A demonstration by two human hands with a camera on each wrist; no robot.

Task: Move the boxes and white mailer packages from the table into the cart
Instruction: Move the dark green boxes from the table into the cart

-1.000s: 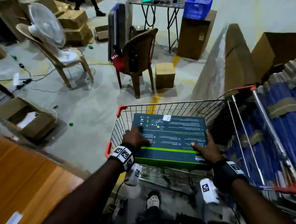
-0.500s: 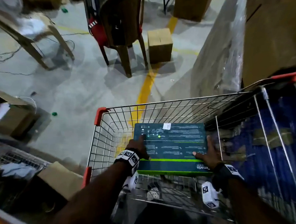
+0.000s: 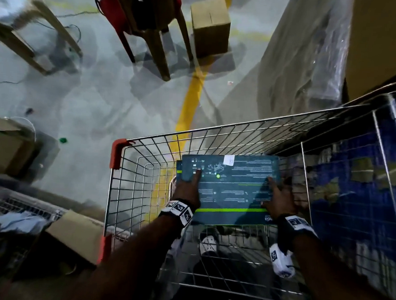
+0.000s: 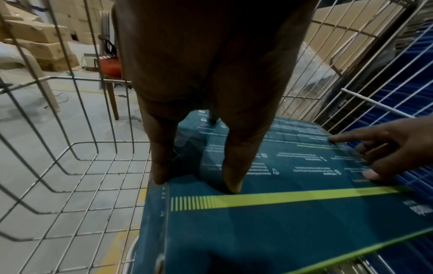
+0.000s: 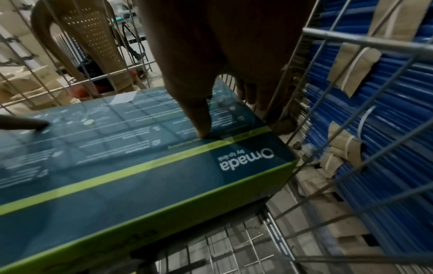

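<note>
A flat dark-teal box with a lime-green stripe lies level inside the wire cart, against its right wall. My left hand grips the box's left edge, thumb on top and fingers down the side. My right hand grips the right edge; its thumb presses the top beside the stripe while the fingers reach down between box and cart wall. A sliver of teal shows under the box's far left corner; I cannot tell what it is.
Stacked blue crates stand tight against the cart's right side. A plastic-wrapped pallet stands beyond it. On the floor ahead are a small cardboard box and chairs. More cardboard boxes lie left of the cart.
Both hands have lowered the box from the cart's rim down into the basket. The head view has tipped downward, and the wooden table has left the picture.
</note>
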